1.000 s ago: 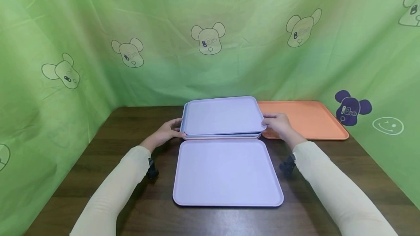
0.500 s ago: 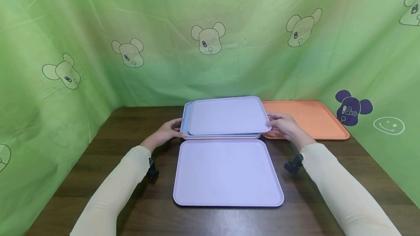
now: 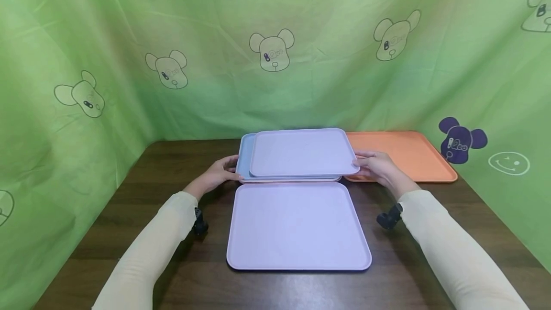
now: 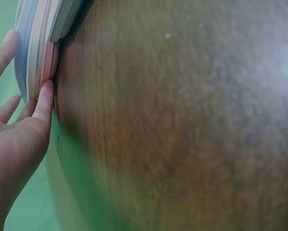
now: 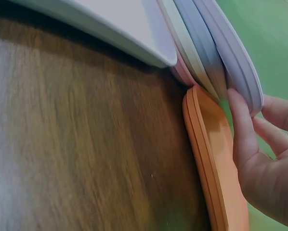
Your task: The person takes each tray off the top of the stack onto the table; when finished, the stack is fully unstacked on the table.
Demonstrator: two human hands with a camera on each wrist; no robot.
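Note:
At the back of the table, my right hand point(image 3: 379, 169) pinches the right edge of a lavender tray point(image 3: 303, 152), thumb on one face and fingers on the other. This tray lies atop a stack, shifted right of the light blue tray point(image 3: 245, 157) below it. In the right wrist view a gap shows between the lavender tray and the blue tray point(image 5: 197, 36). My left hand point(image 3: 215, 176) touches the stack's left edge with spread fingers. The left wrist view shows a fingertip by the blue rim and another digit at the pink tray point(image 4: 48, 62) at the bottom.
Another lavender tray point(image 3: 299, 228) lies flat on the brown wooden table point(image 3: 172, 267), in front of the stack. An orange tray point(image 3: 400, 154) lies at the back right, against the stack. Behind and beside the table hangs a green printed cloth point(image 3: 206, 94).
My right hand has moved right with the top lavender tray, so a wider strip of light blue shows at the left. The tray's raised side has come lower. My left hand stays put.

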